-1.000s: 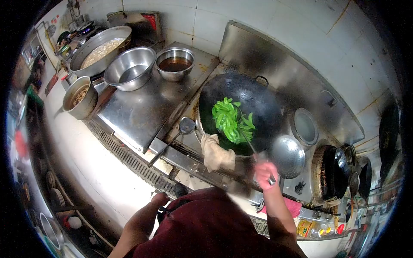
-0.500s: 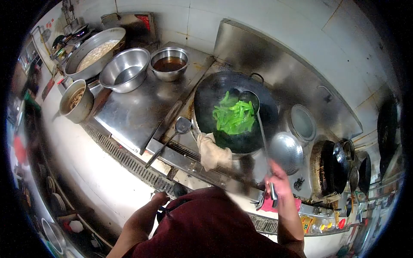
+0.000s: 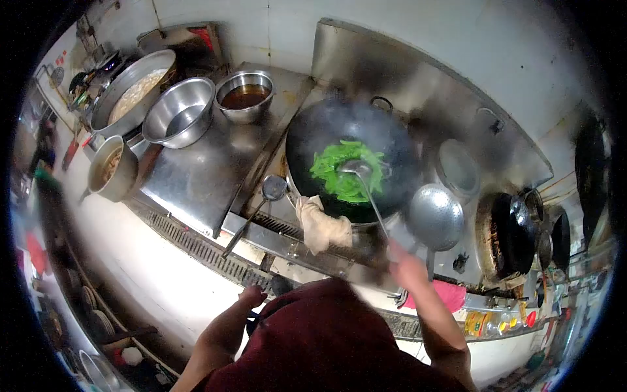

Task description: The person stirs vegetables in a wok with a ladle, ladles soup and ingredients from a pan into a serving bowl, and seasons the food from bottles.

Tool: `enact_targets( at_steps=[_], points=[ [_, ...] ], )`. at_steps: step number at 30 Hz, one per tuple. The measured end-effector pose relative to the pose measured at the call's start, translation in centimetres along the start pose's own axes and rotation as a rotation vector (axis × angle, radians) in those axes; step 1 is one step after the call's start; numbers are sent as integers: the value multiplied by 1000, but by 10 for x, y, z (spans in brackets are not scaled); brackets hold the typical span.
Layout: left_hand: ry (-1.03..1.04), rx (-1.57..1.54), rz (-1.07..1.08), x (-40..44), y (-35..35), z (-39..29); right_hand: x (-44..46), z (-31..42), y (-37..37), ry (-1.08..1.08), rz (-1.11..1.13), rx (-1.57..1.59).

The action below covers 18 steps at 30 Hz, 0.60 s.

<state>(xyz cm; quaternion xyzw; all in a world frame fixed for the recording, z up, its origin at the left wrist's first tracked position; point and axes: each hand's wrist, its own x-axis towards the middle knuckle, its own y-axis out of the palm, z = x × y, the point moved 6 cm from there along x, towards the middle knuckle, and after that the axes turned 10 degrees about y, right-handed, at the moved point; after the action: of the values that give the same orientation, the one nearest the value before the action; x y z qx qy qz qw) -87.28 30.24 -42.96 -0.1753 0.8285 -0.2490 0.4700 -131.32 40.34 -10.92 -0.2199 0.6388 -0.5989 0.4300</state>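
Observation:
My right hand (image 3: 406,264) is closed round the long handle of a metal ladle (image 3: 358,168). The bowl of the ladle rests among bright green vegetable pieces (image 3: 339,186) in a large black wok (image 3: 307,130); steam rises from it. A beige cloth (image 3: 323,225) is draped on the wok's near rim. Low beside the dark red clothing, my left hand (image 3: 251,296) has its fingers curled in, away from the wok, with nothing visible in it.
Left of the wok stand a bowl of brown liquid (image 3: 245,97), a steel basin (image 3: 179,114), a large pan (image 3: 108,98) and a pot (image 3: 112,168). A second ladle (image 3: 274,188) lies nearby. At right are a perforated strainer (image 3: 435,217), blackened pans (image 3: 503,238) and a pink cloth (image 3: 444,296).
The ladle bowl has moved from the wok's far side toward me, onto the greens. My right hand has shifted left and slightly up. More steam shows, and the view has shifted slightly.

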Motion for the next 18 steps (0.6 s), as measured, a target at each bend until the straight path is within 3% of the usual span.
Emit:
enact_targets(
  at_steps=[5, 7, 9, 11, 13, 14, 16, 18],
  points=[
    [-18, -77, 33, -2, 10, 11, 13, 7, 4, -92, -74, -38],
    [-15, -80, 15, -20, -8, -8, 0, 27, -45, -321, -348, 200],
    [82, -69, 44, -14, -1, 1, -17, 36, -91, -383, -226, 1025],
    [54, -158, -35, 3, 22, 35, -69, 46, -162, -413, -285, 1202],
    [145, 11, -20, 5, 14, 24, -99, 64, -209, -700, -286, 1412],
    [80, -42, 11, 3, 8, 18, -115, 72, -232, -856, -262, 1503],
    [251, 80, 66, 16, 11, 19, -134, 91, -254, -1182, 19, 1497],
    [326, 190, 96, 12, 7, 2, -146, 99, -259, -1278, 69, 1544]
  ],
)
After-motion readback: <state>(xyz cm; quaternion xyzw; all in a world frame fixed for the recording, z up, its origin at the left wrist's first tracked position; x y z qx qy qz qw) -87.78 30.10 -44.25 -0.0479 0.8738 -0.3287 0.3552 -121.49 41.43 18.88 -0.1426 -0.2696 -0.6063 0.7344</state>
